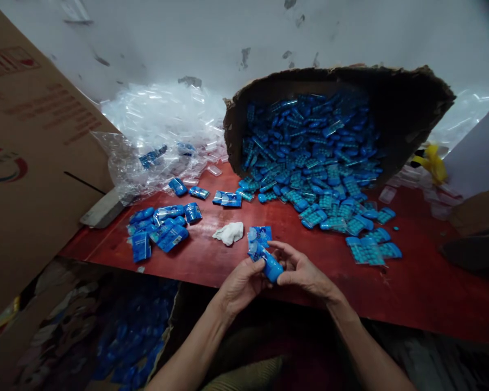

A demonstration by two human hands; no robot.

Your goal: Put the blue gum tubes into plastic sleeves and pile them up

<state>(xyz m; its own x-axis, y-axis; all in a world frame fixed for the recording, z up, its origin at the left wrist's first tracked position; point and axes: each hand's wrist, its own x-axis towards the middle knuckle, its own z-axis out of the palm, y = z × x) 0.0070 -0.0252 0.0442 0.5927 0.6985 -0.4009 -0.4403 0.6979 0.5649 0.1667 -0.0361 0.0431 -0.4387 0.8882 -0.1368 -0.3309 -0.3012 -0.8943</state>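
Near the table's front edge, my left hand (243, 282) grips a small blue plastic piece (272, 267), rounded at its end, with the thumb over its upper left part. A printed blue wrapper or card shows at that end; I cannot tell whether it is joined on. My right hand (303, 273) is closed on the piece's right side, thumb at its lower end. Just behind my fingers lies a printed blue packet (261, 233). A crumpled white cloth (229, 233) rests on the table to the left of it.
A torn-edged cardboard box (411, 108) lies on its side, spilling blue pieces (309, 157) with teal bumps onto the red table (424, 288). Printed blue packets (169, 237) are piled left. Clear plastic pieces (167, 114) heap by the wall. A large carton (44, 125) stands left.
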